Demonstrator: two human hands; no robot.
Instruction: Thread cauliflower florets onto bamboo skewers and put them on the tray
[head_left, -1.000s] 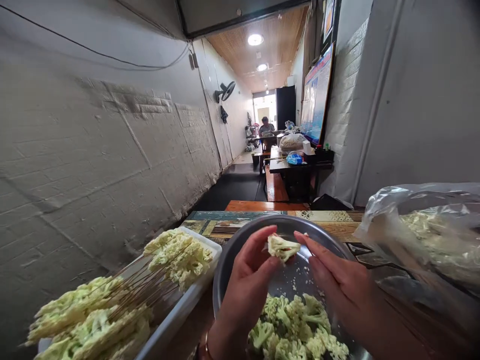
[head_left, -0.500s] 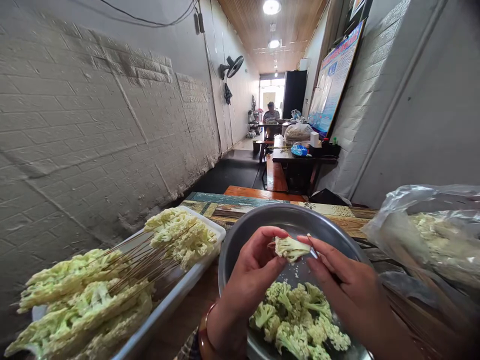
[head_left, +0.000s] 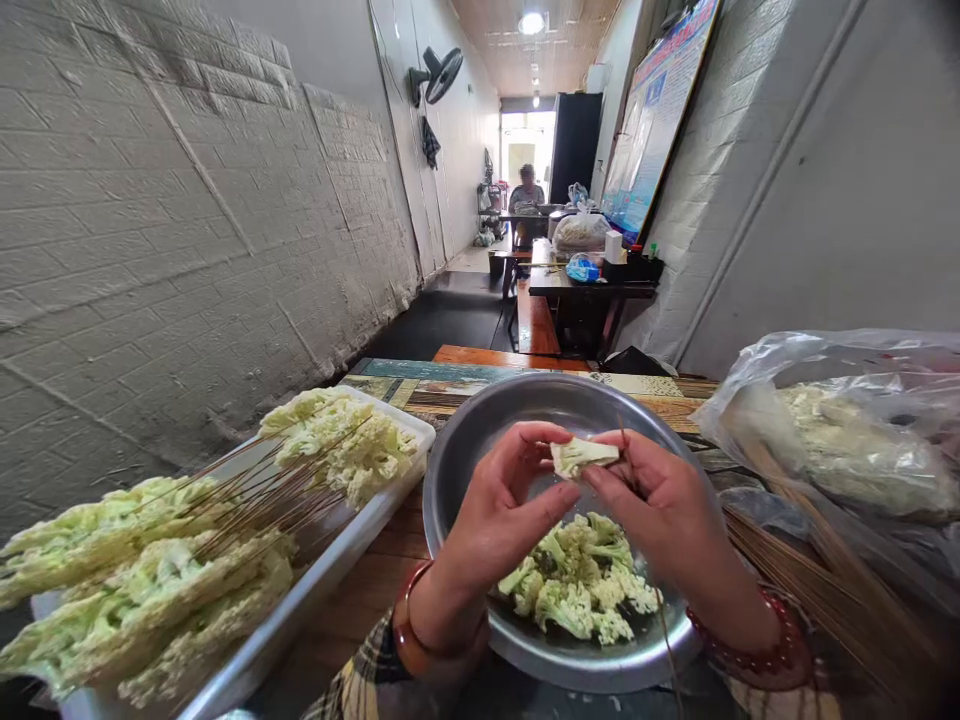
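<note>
Above a metal basin, my left hand (head_left: 517,500) pinches the head of a small cauliflower floret (head_left: 581,457). My right hand (head_left: 664,500) has its thumb and fingers at the floret's stem. A thin brown skewer (head_left: 664,635) runs through that hand's grip, sticking up above the fingers and hanging down below the wrist. Whether its tip touches the floret is hidden. Several loose cauliflower florets (head_left: 581,590) lie in the basin (head_left: 551,660) under my hands.
On the left, a white tray (head_left: 375,510) holds skewered cauliflower (head_left: 172,590), the sticks pointing inward. A clear plastic bag (head_left: 847,440) with pale cauliflower and a bundle of bare skewers (head_left: 780,560) lie on the right. Further back, a person (head_left: 527,190) sits beyond another table (head_left: 555,280).
The view has shifted, showing more of the basin and both wrists. My right fingers have closed in on the floret's stem, and the skewer now stands more upright in that hand.
</note>
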